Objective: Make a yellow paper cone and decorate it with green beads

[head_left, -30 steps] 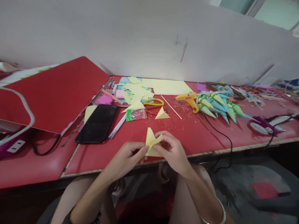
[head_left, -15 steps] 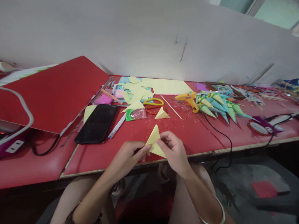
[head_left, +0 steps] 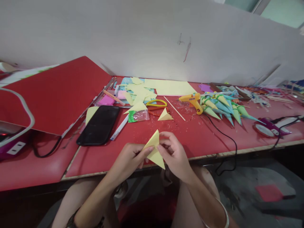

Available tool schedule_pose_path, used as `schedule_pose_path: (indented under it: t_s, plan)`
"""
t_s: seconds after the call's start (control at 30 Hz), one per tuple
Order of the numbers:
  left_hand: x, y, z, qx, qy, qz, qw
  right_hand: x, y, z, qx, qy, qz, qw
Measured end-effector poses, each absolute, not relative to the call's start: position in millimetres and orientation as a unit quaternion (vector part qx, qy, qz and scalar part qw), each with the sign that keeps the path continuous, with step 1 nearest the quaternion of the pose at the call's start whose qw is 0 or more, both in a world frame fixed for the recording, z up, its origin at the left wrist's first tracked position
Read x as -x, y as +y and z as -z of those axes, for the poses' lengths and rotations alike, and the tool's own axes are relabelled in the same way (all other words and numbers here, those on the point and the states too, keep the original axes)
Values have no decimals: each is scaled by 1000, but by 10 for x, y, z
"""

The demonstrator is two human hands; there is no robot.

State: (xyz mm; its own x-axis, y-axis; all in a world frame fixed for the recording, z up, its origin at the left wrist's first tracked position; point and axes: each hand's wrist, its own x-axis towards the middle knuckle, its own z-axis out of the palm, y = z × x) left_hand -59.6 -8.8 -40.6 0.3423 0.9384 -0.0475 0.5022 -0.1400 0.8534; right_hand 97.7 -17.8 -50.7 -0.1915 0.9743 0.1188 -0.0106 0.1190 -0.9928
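Note:
A folded yellow paper (head_left: pixel 155 153) is held between both hands near the table's front edge, one point upward and another hanging down. My left hand (head_left: pixel 133 156) pinches its left side, thumb on top. My right hand (head_left: pixel 174 155) grips its right edge between thumb and fingers. Beyond the hands lies a small folded yellow paper piece (head_left: pixel 165 115). Scissors with yellow and orange handles (head_left: pixel 156 103) are behind it, partly under other items. A thin wooden stick (head_left: pixel 174 108) rests to their right.
A black phone (head_left: pixel 99 125) and a pen (head_left: pixel 119 128) lie left on the red table (head_left: pixel 95 161). Yellow paper scraps (head_left: pixel 137 91) are piled behind. To the right are a yellow glue gun (head_left: pixel 193 102), its cable, and several green and blue paper cones (head_left: pixel 223 106).
The folded yellow paper has turned and shifted slightly left, its lower point now hanging further down. Both hands still hold it, and the right fingers have moved slightly along its edge.

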Motion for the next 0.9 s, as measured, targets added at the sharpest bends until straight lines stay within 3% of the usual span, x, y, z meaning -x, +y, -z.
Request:
schedule_pose_path:
  t_s: [0.17,0.43,0.67,0.8,0.9]
  plan:
    - [558,-106,390,-697,535,-270,394,-991,-161,494,433,-606,-522,414]
    - [595,-123,345,-690,487,-288,451,-1047,-169,476,434,-641,-507,379]
    - [604,-109,308,-635,498,-284,518,-1132,-120,494,372,-743,-304,466]
    - [608,-118,295,-630,454,-283,562,-1164,-102,471,317,-786,-300,437]
    - [603,-126,288,-660,426,-276,554,-1167,-106,461,315,-761,-326,464]
